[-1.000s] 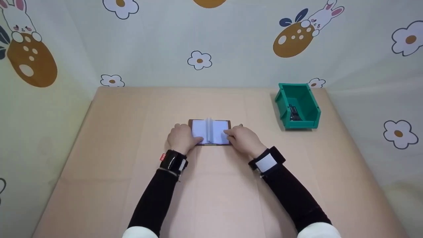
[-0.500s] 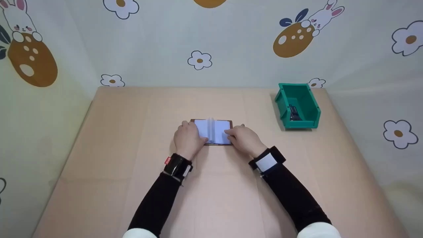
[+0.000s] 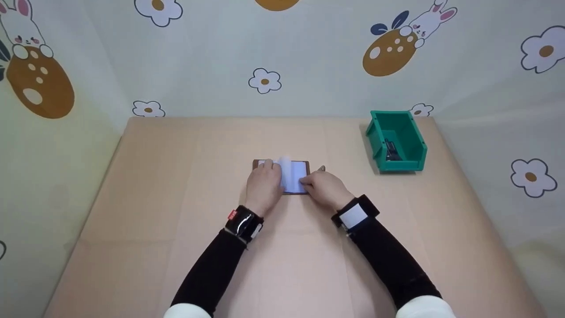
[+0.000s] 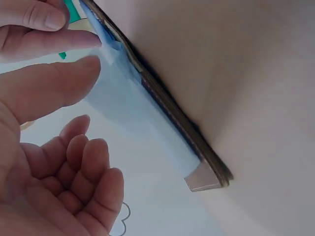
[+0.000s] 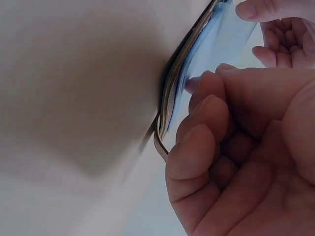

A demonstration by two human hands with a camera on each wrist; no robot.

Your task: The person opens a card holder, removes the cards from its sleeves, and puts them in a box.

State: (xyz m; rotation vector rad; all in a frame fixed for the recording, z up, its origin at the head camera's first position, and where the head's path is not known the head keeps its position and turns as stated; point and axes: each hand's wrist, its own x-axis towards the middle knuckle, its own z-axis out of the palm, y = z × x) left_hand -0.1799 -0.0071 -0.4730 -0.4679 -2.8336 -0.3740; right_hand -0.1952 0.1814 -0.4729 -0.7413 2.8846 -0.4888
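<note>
A small card holder point(image 3: 300, 176) with a brown cover and clear, bluish plastic sleeves lies spread on the table. One translucent sleeve point(image 3: 286, 170) stands up near its middle, beside my left hand point(image 3: 264, 183). In the left wrist view, that hand's straight thumb point(image 4: 74, 81) touches the sleeves, while its other fingers are loosely bent apart from them. At the opposite side, my right hand point(image 3: 327, 187) holds the card holder's edge, a fingertip resting on the right-hand sleeve. The right wrist view has its fingers point(image 5: 197, 147) curled beside the cover. My left hand hides much of the left half.
A green open-front bin point(image 3: 399, 165) with small dark items point(image 3: 391, 151) inside stands at the back right of the beige table point(image 3: 176, 198). Patterned white cloth point(image 3: 212, 57) hangs along the back and sides.
My left hand has moved right, across the left half of the card holder to its middle. The upright sleeve now leans beside it. My right hand has stayed nearly still.
</note>
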